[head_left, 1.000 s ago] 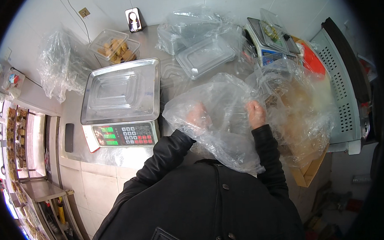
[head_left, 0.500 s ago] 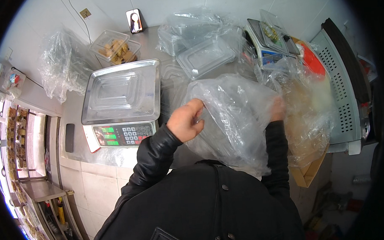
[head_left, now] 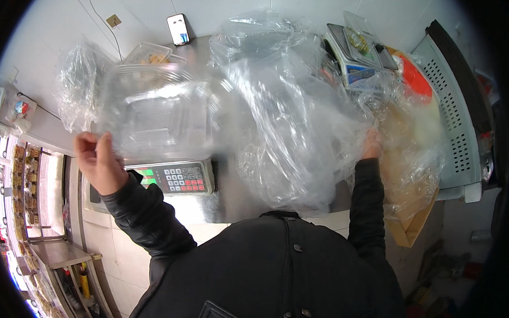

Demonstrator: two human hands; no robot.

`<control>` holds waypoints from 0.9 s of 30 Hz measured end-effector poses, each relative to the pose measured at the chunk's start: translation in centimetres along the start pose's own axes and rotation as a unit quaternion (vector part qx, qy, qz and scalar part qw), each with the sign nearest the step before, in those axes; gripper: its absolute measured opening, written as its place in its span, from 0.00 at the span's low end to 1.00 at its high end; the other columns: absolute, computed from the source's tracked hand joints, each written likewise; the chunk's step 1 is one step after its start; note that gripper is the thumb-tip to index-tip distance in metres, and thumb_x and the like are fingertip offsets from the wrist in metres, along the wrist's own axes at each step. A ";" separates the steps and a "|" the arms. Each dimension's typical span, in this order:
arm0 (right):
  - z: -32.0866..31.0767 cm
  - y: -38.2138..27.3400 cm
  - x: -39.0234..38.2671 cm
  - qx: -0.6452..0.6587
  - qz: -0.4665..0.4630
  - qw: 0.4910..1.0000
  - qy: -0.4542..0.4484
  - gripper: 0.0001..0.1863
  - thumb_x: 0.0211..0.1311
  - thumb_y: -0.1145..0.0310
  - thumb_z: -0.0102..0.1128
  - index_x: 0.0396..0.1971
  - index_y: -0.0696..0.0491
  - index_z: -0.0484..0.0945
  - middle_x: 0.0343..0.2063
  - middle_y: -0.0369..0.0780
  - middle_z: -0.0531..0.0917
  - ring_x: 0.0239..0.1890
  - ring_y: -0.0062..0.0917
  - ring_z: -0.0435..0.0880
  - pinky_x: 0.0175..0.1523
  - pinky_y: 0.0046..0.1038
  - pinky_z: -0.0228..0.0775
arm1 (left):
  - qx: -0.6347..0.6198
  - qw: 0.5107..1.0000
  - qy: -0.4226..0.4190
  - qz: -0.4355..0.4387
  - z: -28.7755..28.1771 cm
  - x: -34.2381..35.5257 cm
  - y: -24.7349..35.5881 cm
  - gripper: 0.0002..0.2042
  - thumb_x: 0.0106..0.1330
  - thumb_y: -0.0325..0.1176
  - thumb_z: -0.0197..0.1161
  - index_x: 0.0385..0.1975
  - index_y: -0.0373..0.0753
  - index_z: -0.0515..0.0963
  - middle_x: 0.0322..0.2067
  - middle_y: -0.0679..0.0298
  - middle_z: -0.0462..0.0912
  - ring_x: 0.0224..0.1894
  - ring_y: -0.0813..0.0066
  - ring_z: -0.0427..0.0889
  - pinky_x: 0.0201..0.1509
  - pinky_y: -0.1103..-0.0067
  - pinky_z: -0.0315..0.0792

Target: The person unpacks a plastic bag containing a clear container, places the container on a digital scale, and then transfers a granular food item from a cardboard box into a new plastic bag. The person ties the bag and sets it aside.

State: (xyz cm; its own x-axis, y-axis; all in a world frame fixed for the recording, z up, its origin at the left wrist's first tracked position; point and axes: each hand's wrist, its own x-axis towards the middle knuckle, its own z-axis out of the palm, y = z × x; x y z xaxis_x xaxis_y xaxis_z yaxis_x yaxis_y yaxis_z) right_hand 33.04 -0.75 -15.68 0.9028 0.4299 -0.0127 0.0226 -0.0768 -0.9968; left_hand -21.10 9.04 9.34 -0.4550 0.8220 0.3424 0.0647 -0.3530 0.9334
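Observation:
Motion blurs a clear plastic container (head_left: 157, 92) above the electronic scale (head_left: 183, 178) on the left. My left hand (head_left: 101, 164) pinches its near left corner between thumb and fingers. Through the plastic, the scale's tray shows faintly, with rectangular container outlines; whether more than one container is lifted I cannot tell. A large crumpled clear plastic bag (head_left: 290, 124) spreads over the middle of the metal table. At its right side my right hand (head_left: 371, 143) is closed on the bag, its fingers partly hidden by the film.
At the back stand a propped phone (head_left: 178, 30) and a container of brown food pieces (head_left: 150, 55). Another clear bag (head_left: 81, 89) hangs at left. On the right are a second scale (head_left: 354, 52), a cardboard box (head_left: 411, 229) inside plastic and a perforated metal appliance (head_left: 449, 113).
My left hand has swung left from the bag to beyond the scale, carrying the clear container. The bag has spread toward the back, covering the containers there. My right hand stays on its right side.

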 end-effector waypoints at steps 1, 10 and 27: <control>0.1 -0.1 -0.1 -0.030 0.008 0.999 0.022 0.17 0.58 0.61 0.49 0.40 0.60 0.70 0.33 0.39 0.77 0.34 0.23 0.75 0.41 0.23 0.66 | -0.014 0.999 0.052 0.009 -0.1 0.4 -0.3 0.08 0.51 0.23 0.54 0.27 0.38 0.63 0.20 0.68 0.65 0.13 0.87 0.59 0.11 0.87 0.54; 0.8 -4.4 -4.5 -0.272 -0.219 0.925 -0.148 0.13 0.56 0.63 0.48 0.30 0.59 0.73 0.25 0.39 0.77 0.29 0.23 0.74 0.36 0.24 0.65 | -0.177 0.979 -0.038 -0.092 5.7 0.5 -4.5 0.21 0.54 0.26 0.56 0.45 0.41 0.54 0.25 0.62 0.68 0.18 0.74 0.70 0.23 0.73 0.73; 1.3 -4.7 -7.6 -0.175 -0.220 0.939 -0.198 0.10 0.58 0.66 0.47 0.21 0.55 0.69 0.15 0.29 0.63 0.20 0.11 0.59 0.25 0.17 0.55 | -0.187 0.904 -0.162 -0.348 26.4 -6.9 -19.0 0.29 0.52 0.24 0.52 0.51 0.43 0.44 0.37 0.48 0.64 0.28 0.60 0.74 0.28 0.66 0.75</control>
State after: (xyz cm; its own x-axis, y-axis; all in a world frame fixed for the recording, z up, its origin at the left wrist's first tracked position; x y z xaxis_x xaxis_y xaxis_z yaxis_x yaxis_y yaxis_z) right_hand 25.51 -2.43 -11.01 0.5438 0.7852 0.2963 0.5579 -0.0745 -0.8265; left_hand 4.20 21.88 -7.92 0.0176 0.9695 -0.2445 -0.4702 0.2238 0.8537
